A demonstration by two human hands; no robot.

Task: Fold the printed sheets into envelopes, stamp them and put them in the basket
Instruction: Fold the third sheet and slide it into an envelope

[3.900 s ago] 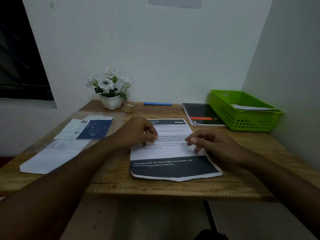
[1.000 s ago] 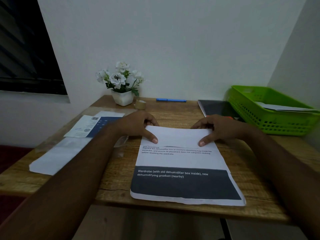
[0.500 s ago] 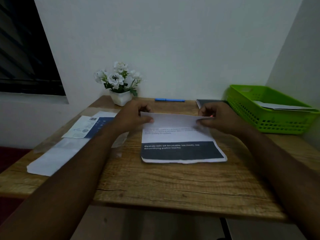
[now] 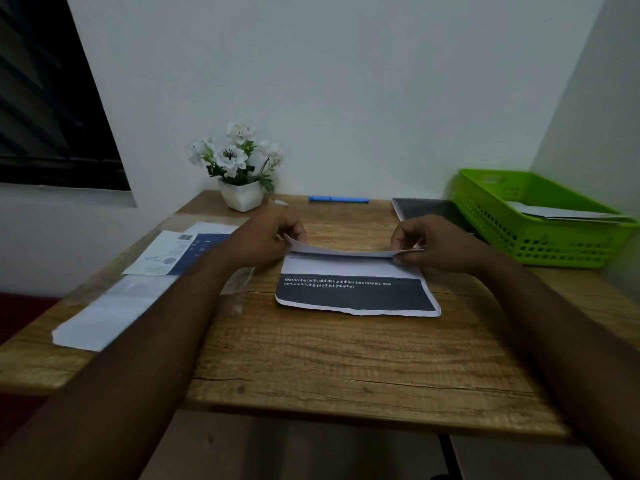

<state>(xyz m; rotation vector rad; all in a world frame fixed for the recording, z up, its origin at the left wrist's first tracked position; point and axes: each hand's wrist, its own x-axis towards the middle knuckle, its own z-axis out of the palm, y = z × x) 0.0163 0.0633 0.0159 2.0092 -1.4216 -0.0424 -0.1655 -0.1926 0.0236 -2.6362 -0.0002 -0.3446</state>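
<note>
While the printed sheet [image 4: 353, 296] is pinched at its lifted corners by left hand [image 4: 263, 244] and right hand [image 4: 440, 247], side edges are best aligned before creasing.

Left grip [image 4: 263, 244] pinching, right grip [image 4: 437, 247] pinching, level, apart

Setting: small home or office desk nook. Evidence: wooden desk [image 4: 346, 358] in white-walled corner; potted flowers [image 4: 239, 168] and blue pen [image 4: 338, 199] along far edge; green basket [image 4: 540, 244] at right edge.
</note>
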